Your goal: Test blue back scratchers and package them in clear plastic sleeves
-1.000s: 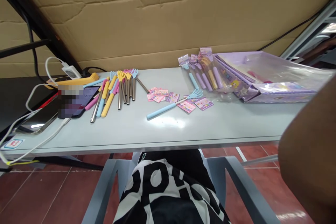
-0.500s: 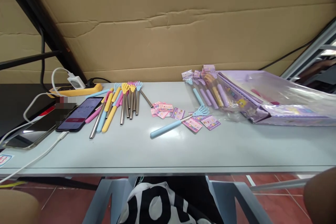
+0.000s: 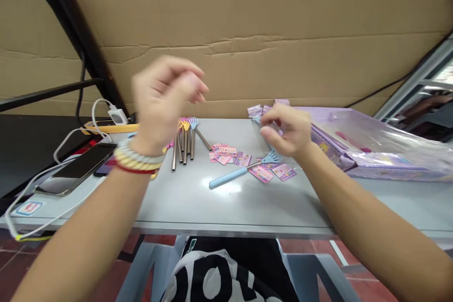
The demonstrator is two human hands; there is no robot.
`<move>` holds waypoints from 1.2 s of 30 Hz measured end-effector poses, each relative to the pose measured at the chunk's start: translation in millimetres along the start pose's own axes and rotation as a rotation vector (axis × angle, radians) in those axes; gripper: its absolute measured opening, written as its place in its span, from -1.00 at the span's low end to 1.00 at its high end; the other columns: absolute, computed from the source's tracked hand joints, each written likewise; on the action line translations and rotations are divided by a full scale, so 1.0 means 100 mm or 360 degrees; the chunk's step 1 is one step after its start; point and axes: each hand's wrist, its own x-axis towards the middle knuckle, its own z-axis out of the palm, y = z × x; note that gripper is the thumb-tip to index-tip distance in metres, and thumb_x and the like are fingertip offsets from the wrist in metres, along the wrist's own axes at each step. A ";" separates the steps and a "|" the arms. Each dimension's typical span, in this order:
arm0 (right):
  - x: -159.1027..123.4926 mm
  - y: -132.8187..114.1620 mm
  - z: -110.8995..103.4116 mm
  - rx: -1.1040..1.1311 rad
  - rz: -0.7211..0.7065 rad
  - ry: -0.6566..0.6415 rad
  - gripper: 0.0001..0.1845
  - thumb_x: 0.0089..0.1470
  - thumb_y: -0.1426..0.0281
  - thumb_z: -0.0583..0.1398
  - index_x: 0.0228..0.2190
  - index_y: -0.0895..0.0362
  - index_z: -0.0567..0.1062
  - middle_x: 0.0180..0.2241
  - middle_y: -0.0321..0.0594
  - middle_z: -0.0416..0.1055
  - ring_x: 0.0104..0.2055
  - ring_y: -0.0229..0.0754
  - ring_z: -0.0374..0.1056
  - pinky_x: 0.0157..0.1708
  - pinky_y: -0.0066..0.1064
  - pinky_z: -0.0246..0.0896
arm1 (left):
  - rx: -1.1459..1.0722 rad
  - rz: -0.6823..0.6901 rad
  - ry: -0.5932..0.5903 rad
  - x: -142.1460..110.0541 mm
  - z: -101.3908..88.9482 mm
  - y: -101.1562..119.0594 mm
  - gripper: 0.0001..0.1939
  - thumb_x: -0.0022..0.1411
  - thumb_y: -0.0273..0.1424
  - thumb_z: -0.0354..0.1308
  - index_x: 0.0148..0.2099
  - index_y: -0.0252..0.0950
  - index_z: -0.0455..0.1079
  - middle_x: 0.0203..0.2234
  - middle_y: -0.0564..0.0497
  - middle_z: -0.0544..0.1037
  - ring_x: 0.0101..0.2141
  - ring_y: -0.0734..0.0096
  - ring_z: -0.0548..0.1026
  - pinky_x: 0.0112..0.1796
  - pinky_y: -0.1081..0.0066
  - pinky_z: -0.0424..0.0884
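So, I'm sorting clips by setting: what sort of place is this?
Probably an indoor workstation for small goods: claw-headed metal rods, small printed cards and a purple box lie along a grey table.

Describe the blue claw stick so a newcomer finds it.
On the grey table, look between the purple box and the metal rods. A claw-headed stick lies slantwise there, claw end at printed cards. Unlike those rods, it lies singly, with a light-blue handle.
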 end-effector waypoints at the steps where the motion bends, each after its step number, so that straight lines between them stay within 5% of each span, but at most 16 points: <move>1: -0.04 0.02 0.05 -0.0010 -0.0004 -0.0129 -0.77 0.09 0.25 0.12 -0.46 0.16 0.41 -0.52 -0.22 0.36 -0.46 -0.26 0.26 -0.40 -0.39 0.15 | 0.0165 -0.0013 -0.0102 -0.05 0.04 -0.10 -0.86 0.20 -0.35 0.15 -0.31 -0.33 0.42 -0.50 0.05 0.50 -0.50 0.50 0.42 -0.45 0.44 0.37; 5: -0.17 0.11 0.09 0.0008 0.0372 -0.0836 -0.72 -0.01 0.19 0.17 -0.45 0.17 0.46 -0.45 -0.19 0.41 -0.37 -0.21 0.30 -0.33 -0.37 0.15 | 0.1021 -0.0171 -0.0870 -0.29 0.18 -0.50 -0.84 0.15 -0.41 0.07 -0.42 -0.33 0.43 -0.51 0.03 0.52 -0.49 0.47 0.36 -0.43 0.42 0.22; 7: -0.18 0.15 0.03 0.0018 0.0629 -0.1202 -0.68 -0.08 0.15 0.22 -0.40 0.17 0.50 -0.37 -0.19 0.44 -0.32 -0.18 0.32 -0.31 -0.36 0.16 | 0.1125 -0.0309 -0.1128 -0.39 0.20 -0.60 -0.79 0.17 -0.38 0.03 -0.44 -0.33 0.42 -0.53 0.02 0.51 -0.50 0.47 0.35 -0.43 0.42 0.17; 10: -0.16 0.18 -0.04 0.0022 0.0914 -0.1566 -0.61 -0.16 0.17 0.29 -0.29 0.13 0.55 -0.27 -0.21 0.45 -0.24 -0.14 0.33 -0.28 -0.38 0.18 | 0.1143 -0.0441 -0.1272 -0.46 0.20 -0.62 -0.68 0.22 -0.29 0.00 -0.49 -0.33 0.38 -0.61 0.03 0.44 -0.55 0.49 0.28 -0.46 0.42 0.10; 15: -0.19 0.21 0.02 -0.0039 0.0988 -0.1862 -0.68 -0.15 0.30 0.29 -0.27 0.09 0.58 -0.26 -0.22 0.46 -0.27 -0.15 0.36 -0.34 -0.42 0.18 | 0.0958 -0.0540 -0.1514 -0.54 0.21 -0.58 -0.47 0.27 -0.04 -0.09 -0.55 -0.32 0.31 -0.69 0.07 0.31 -0.61 0.53 0.17 -0.50 0.40 0.02; 19: -0.27 0.25 0.13 0.0059 0.0891 -0.1877 -0.80 -0.07 0.32 0.23 -0.35 0.11 0.57 -0.31 -0.19 0.47 -0.33 -0.16 0.36 -0.40 -0.43 0.16 | 0.0751 -0.0593 -0.1722 -0.59 0.29 -0.58 -0.45 0.16 0.10 0.01 -0.54 -0.31 0.29 -0.66 0.09 0.34 -0.60 0.54 0.21 -0.52 0.42 0.05; 23: -0.29 0.21 0.17 -0.0031 0.0847 -0.1797 -0.85 0.01 0.40 0.14 -0.36 0.13 0.51 -0.34 -0.18 0.46 -0.36 -0.18 0.33 -0.39 -0.42 0.12 | 0.0707 -0.0612 -0.1815 -0.60 0.33 -0.54 -0.58 0.08 -0.05 0.16 -0.54 -0.31 0.27 -0.67 0.11 0.34 -0.60 0.53 0.23 -0.53 0.43 0.06; 27: -0.24 0.12 0.19 -0.0185 0.0728 -0.1637 -0.86 0.10 0.43 0.10 -0.38 0.14 0.47 -0.36 -0.18 0.44 -0.30 -0.17 0.29 -0.34 -0.41 0.07 | 0.0792 -0.0565 -0.1730 -0.57 0.29 -0.50 -0.76 0.11 -0.30 0.08 -0.54 -0.31 0.28 -0.66 0.10 0.35 -0.61 0.54 0.23 -0.52 0.43 0.08; 33: -0.24 0.09 0.23 -0.0325 0.0722 -0.1286 -0.88 0.17 0.42 0.08 -0.34 0.14 0.41 -0.33 -0.22 0.42 -0.34 -0.23 0.24 -0.37 -0.44 0.02 | 0.1052 -0.0508 -0.1610 -0.54 0.23 -0.51 -0.65 0.29 -0.21 -0.08 -0.31 -0.31 0.45 -0.60 0.03 0.41 -0.58 0.46 0.27 -0.48 0.40 0.09; 36: -0.25 0.14 0.21 -0.0358 0.0783 -0.1271 -0.86 0.18 0.35 0.10 -0.32 0.14 0.43 -0.32 -0.23 0.44 -0.34 -0.24 0.26 -0.38 -0.44 0.03 | 0.1332 -0.0482 -0.1512 -0.54 0.24 -0.55 -0.65 0.31 -0.22 -0.11 -0.28 -0.31 0.42 -0.53 -0.04 0.46 -0.50 0.36 0.35 -0.45 0.37 0.08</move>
